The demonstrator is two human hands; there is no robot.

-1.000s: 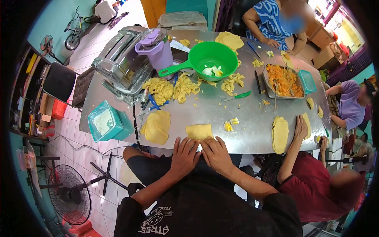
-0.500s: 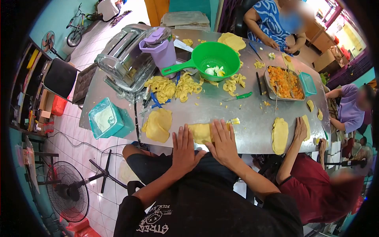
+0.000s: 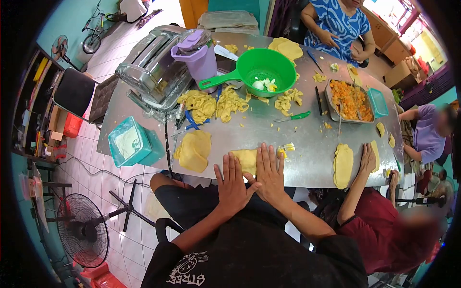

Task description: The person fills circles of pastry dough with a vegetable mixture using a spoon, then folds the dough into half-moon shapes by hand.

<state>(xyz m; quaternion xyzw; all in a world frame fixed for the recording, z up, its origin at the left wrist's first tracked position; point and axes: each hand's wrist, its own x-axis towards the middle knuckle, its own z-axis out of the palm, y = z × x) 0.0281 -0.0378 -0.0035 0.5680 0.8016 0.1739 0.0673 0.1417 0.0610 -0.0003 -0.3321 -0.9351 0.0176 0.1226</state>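
Note:
At the near table edge a small folded piece of yellow dough [image 3: 246, 160] lies between my hands. My left hand [image 3: 233, 185] rests flat along its left side, fingers stretched out. On its right side lies my right hand [image 3: 270, 175], also flat with fingers extended; the two thumbs meet below the dough. Bits of boiled egg [image 3: 283, 151] sit just beyond my right fingertips. A larger flat dough sheet [image 3: 193, 151] lies to the left of my left hand.
Behind stand a pasta machine [image 3: 151, 72], a lilac blender [image 3: 197, 60] and a green colander [image 3: 267, 72] holding egg pieces. A knife [image 3: 298, 115] lies mid-table. A tray of orange filling [image 3: 349, 102] is right, a flour tub [image 3: 129, 144] left. A co-worker's hand [image 3: 368, 158] touches dough at right.
My left hand has shifted right and slightly down, bringing its thumb against my right hand. The person across the table has moved their hands apart. The view has shifted slightly.

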